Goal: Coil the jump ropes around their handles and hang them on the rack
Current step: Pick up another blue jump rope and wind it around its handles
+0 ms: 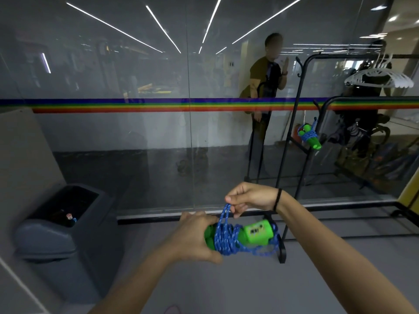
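A jump rope with green handles (pixel 256 233) and a blue speckled rope (pixel 226 239) is in front of me, low in the centre. The rope is wound many times around the handles. My left hand (pixel 192 236) grips the left end of the handles. Just above the bundle, my right hand (pixel 249 197) pinches a loop of the blue rope. A second coiled green and blue jump rope (pixel 309 135) hangs from a hook of the black rack (pixel 292 141) at the right.
A glass wall with a rainbow stripe (pixel 158 105) stands straight ahead. A grey bin (pixel 63 225) sits at the lower left. White hangers (pixel 378 78) hang on the rack's top bar. A person (pixel 265 91) stands beyond the glass.
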Motion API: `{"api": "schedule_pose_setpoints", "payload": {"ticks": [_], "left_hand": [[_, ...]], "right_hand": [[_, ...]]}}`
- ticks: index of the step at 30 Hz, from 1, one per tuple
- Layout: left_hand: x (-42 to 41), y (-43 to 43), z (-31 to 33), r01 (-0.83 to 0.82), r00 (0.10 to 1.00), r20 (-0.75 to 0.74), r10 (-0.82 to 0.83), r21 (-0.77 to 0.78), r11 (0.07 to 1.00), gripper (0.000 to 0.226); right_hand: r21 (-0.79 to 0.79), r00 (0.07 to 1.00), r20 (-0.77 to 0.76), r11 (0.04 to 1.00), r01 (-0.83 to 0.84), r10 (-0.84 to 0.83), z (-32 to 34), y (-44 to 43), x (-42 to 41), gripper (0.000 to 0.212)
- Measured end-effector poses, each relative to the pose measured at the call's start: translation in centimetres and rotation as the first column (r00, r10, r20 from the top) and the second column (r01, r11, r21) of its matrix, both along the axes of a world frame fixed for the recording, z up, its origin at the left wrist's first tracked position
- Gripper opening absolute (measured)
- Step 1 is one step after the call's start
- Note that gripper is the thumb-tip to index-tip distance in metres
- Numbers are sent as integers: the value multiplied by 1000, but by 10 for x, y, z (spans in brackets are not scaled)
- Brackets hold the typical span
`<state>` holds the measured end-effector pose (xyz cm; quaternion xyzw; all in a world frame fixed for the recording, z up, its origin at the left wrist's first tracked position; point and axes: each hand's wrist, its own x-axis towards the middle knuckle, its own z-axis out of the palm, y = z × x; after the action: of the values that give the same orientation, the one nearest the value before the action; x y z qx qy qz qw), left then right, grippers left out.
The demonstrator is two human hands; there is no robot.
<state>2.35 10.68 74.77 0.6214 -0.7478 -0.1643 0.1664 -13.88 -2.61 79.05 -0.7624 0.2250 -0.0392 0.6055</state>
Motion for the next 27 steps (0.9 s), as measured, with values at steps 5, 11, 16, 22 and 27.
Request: {"api": "schedule_pose_setpoints", "payload": {"ticks": [5, 11, 16, 22, 27], "left_hand": [[-10, 6, -1, -49, 553, -819, 154, 153, 987, 44], [-18, -6, -10, -35, 118, -966, 228, 226, 974, 56], [-30, -1, -4, 114, -38, -970, 239, 233, 966, 47], [-48, 6, 7, 304, -180, -945, 273, 210, 929, 53], [-45, 10, 9, 286, -159, -960, 230, 178, 942, 49]], "right_hand": [[353, 877, 470, 932, -78, -104, -22, 1, 6, 49], [62, 909, 190, 928, 367, -372, -46, -8, 22, 27], [-94, 848, 339, 882, 462, -408, -41, 2, 22, 30], [-180, 787, 418, 808, 561, -453, -34, 3, 20, 45], [-192, 782, 483, 824, 533, -393, -30, 5, 7, 33]]}}
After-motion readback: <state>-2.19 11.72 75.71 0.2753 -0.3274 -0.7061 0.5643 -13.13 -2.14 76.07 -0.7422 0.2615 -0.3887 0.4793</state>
